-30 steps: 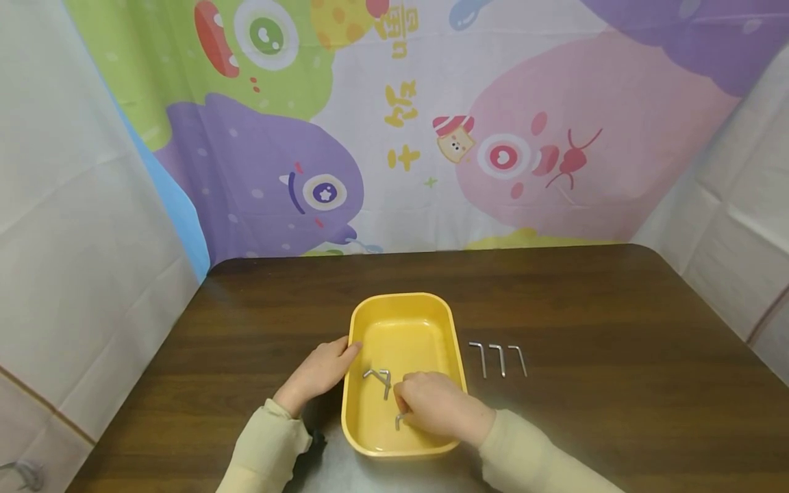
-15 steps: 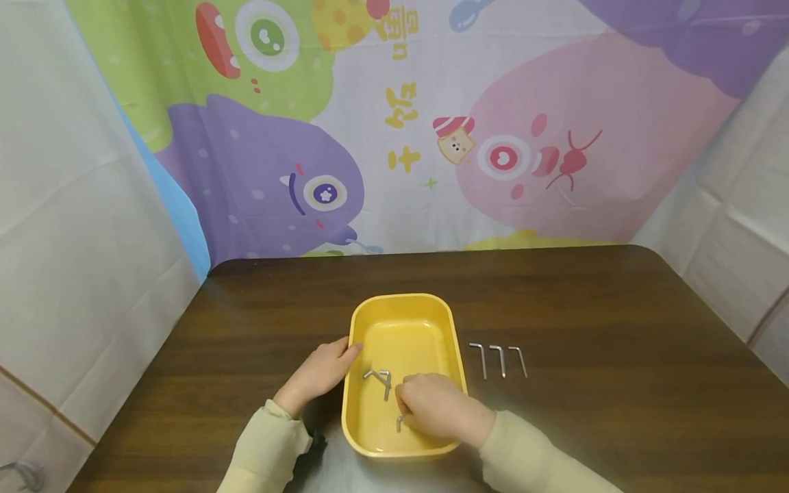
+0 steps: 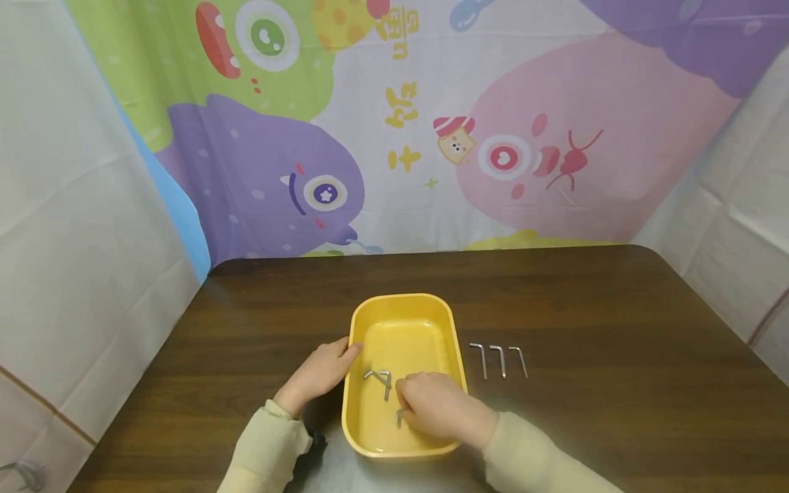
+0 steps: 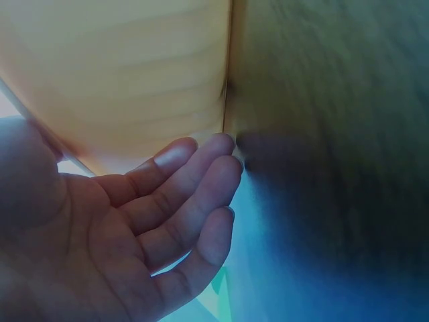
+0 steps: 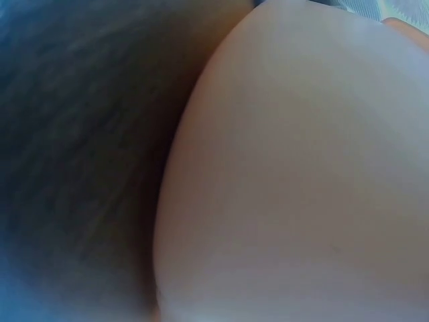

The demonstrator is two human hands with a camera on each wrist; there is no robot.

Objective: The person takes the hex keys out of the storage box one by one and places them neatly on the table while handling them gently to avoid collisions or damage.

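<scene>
A yellow rectangular tray stands on the table. My left hand holds its left side, thumb over the rim; in the left wrist view the slightly bent fingers lie along the outer wall. Inside the tray, my right hand has its fingers curled down and pinches an L-shaped hex key, whose short bent end pokes out while the fingertips hide the remainder. Two more hex keys lie crossed to the left of that hand. Only bare skin fills most of the right wrist view.
Three hex keys lie side by side on the dark wooden table, right of the tray. A cartoon-printed curtain hangs behind the table, with pale sheets on both sides.
The visible end of the hex key at my right fingers shifts and turns slightly. My left hand and the tray stay in place.
</scene>
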